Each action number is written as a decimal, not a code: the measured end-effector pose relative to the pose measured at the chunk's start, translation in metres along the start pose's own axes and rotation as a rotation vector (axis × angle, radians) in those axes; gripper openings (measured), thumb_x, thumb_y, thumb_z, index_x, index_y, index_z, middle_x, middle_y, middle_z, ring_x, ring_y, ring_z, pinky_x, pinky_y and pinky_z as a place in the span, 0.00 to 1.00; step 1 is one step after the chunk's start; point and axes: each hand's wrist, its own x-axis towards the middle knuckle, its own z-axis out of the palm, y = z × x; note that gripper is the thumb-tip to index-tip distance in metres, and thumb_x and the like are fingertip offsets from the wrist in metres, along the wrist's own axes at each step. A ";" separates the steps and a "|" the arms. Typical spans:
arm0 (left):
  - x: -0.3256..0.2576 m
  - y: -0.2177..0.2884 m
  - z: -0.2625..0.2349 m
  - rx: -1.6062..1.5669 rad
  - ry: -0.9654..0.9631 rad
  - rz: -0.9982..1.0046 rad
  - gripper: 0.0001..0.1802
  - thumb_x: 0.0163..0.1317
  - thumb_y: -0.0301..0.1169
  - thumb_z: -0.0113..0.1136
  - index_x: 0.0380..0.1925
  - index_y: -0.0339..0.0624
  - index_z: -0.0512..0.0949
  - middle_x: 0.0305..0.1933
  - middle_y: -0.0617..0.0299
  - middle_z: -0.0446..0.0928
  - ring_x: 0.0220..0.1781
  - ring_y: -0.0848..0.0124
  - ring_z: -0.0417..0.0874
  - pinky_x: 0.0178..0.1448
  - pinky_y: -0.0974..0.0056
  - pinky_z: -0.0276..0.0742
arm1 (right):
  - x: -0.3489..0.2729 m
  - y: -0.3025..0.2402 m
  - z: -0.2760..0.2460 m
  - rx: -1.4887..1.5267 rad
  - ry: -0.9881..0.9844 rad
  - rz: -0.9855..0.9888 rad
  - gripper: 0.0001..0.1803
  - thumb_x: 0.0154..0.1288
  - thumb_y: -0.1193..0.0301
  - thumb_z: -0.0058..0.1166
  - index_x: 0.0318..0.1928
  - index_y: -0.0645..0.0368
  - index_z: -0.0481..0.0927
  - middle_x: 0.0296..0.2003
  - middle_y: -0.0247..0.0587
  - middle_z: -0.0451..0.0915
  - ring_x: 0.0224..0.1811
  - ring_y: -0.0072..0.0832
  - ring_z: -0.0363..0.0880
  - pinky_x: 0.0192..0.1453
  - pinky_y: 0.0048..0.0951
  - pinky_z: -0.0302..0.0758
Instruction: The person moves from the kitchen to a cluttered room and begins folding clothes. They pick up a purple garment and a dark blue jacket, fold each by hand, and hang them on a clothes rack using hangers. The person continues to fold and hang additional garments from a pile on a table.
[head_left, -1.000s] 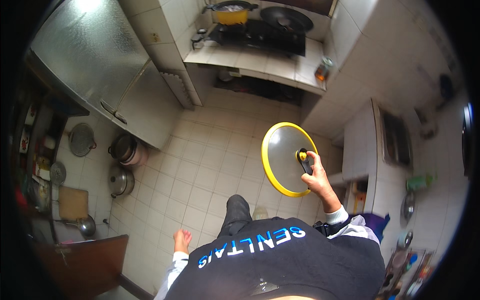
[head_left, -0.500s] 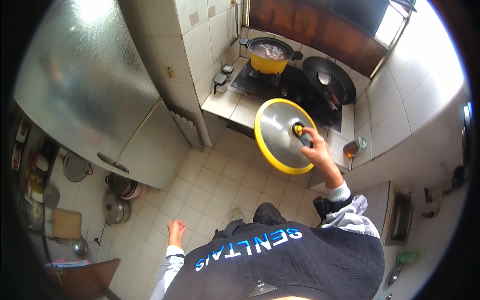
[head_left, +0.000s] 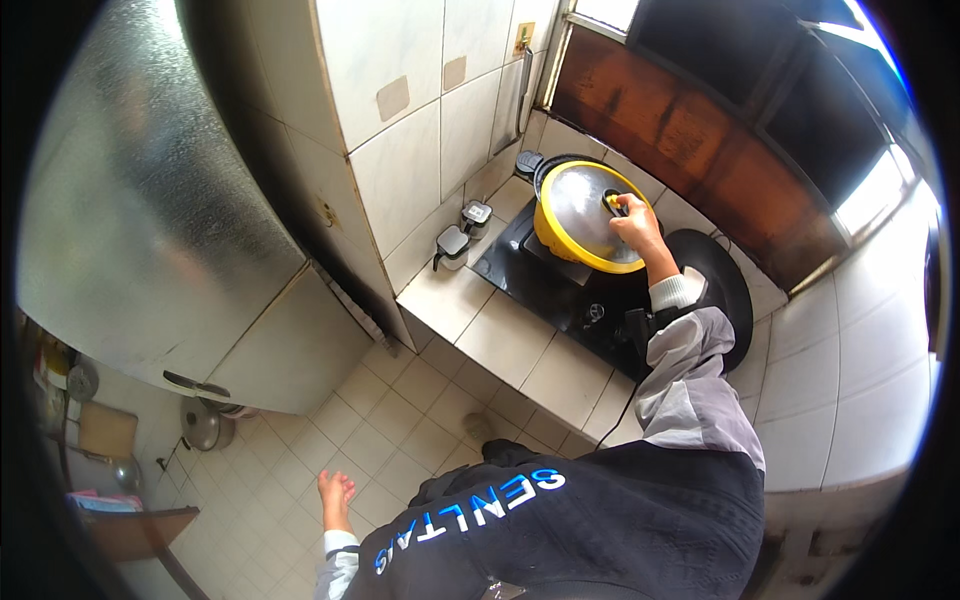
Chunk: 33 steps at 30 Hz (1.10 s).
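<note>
My right hand point(head_left: 640, 236) grips the black and yellow knob of a glass lid point(head_left: 578, 212) with a yellow rim. The lid is over the yellow pot point(head_left: 549, 238) on the black glass stove point(head_left: 515, 268). It hides the pot's contents, and a strip of black pot rim shows at the far left. Whether the lid is fully seated, I cannot tell. Low at the left, away from the counter, my left hand point(head_left: 337, 494) hangs over the floor, holding nothing, its fingers loosely curled and apart.
A black wok point(head_left: 735, 285) sits right of the pot, partly behind my right sleeve. Two small lidded jars point(head_left: 453, 246) stand on the tiled counter point(head_left: 480, 325), left of the stove. A tall cabinet with a frosted surface point(head_left: 170, 200) rises at the left.
My right hand has carried the lid forward from above the counter's front edge onto the pot. The view has moved closer to the stove. My left hand stays low and unoccupied.
</note>
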 end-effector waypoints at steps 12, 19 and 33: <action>-0.014 -0.019 0.027 -0.019 0.158 -0.120 0.35 0.63 0.27 0.48 0.68 0.45 0.47 0.37 0.56 0.74 0.27 0.67 0.77 0.30 0.59 0.76 | 0.099 0.031 0.042 -0.086 -0.020 -0.082 0.29 0.47 0.70 0.56 0.55 0.56 0.74 0.50 0.51 0.78 0.55 0.43 0.75 0.60 0.35 0.69; -0.013 -0.005 0.054 0.049 0.156 -0.098 0.34 0.62 0.27 0.48 0.68 0.46 0.48 0.37 0.56 0.74 0.27 0.67 0.76 0.30 0.60 0.76 | 0.108 0.034 0.046 -0.093 -0.015 -0.086 0.28 0.47 0.70 0.56 0.54 0.56 0.74 0.48 0.53 0.79 0.55 0.44 0.75 0.59 0.36 0.69; -0.013 -0.050 0.037 -0.109 0.105 -0.109 0.40 0.61 0.26 0.52 0.70 0.53 0.44 0.40 0.54 0.74 0.35 0.62 0.78 0.42 0.52 0.80 | 0.095 0.032 0.043 -0.235 0.154 -0.240 0.28 0.50 0.58 0.55 0.51 0.58 0.72 0.37 0.57 0.78 0.41 0.50 0.77 0.48 0.45 0.73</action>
